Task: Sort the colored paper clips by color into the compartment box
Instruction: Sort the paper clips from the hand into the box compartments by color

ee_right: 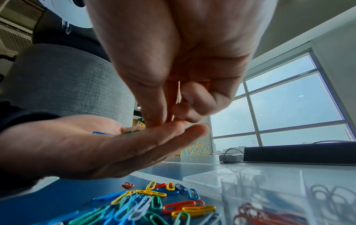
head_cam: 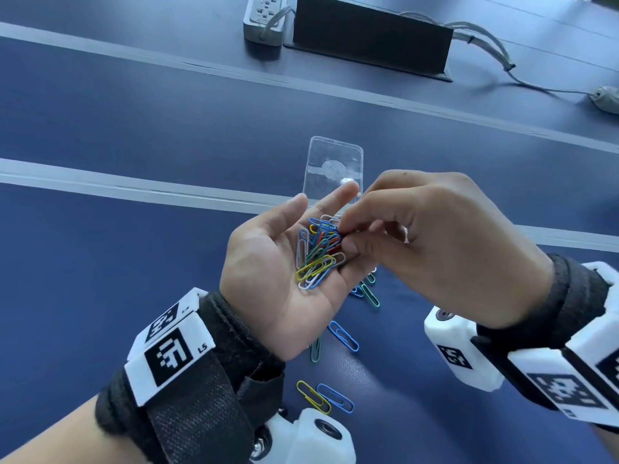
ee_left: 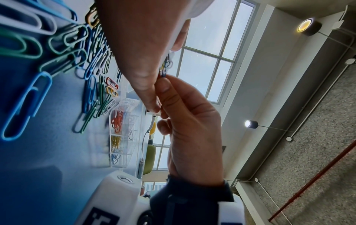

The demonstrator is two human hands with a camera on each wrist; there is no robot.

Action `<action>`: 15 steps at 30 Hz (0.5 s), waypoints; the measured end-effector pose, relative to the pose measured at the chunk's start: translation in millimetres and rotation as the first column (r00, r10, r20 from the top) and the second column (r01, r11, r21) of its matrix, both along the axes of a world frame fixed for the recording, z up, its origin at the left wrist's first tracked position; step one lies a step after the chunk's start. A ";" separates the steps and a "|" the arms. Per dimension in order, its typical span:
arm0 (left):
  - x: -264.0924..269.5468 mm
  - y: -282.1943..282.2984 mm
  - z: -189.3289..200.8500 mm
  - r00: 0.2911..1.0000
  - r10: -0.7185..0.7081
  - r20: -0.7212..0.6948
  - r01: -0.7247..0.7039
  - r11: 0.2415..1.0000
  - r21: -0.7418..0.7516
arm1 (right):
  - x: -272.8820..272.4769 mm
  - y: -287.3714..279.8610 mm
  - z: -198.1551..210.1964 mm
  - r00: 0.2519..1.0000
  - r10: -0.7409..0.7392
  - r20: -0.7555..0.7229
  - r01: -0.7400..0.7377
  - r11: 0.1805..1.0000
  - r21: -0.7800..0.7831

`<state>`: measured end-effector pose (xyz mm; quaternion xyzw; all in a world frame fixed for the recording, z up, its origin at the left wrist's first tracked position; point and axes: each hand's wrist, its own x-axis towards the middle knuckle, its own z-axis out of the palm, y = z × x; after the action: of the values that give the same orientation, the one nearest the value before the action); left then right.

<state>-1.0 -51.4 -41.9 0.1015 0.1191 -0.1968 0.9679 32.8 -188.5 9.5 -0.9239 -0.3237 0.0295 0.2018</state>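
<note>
Loose clips [ee_right: 134, 204] on blue table [head_cam: 100, 262], windows [ee_right: 289, 114] behind.

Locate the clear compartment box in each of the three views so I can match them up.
Head: only the box's open clear lid shows, centre, just beyond the fingertips; the compartments are hidden by the right hand.
Left wrist: compartment box lower centre-left, red, yellow and blue clips inside.
Right wrist: bottom right, red clips inside.
Shared landmark: the left hand cupping mixed clips.

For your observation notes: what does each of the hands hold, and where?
Left hand cradles a heap of mixed paper clips on its open palm. Right hand pinches into that heap with fingertips; which clip cannot be told.
</note>
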 end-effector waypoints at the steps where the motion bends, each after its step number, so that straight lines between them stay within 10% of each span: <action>1: 0.1 0.0 -0.4 1.000 0.000 -0.002 0.000 1.000 0.006 | -0.1 -0.5 0.3 1.000 -0.002 0.003 0.002 1.000 0.014; 15: 0.4 0.6 -7.5 0.997 -0.036 -0.063 0.032 0.997 -0.067 | -2.2 8.9 -0.4 0.992 0.054 -0.110 -0.058 0.998 -0.034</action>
<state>-0.6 -50.8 -49.4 0.0649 0.1420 -0.2202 0.9629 30.6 -179.6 9.1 -0.9152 -0.3372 0.0916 0.2010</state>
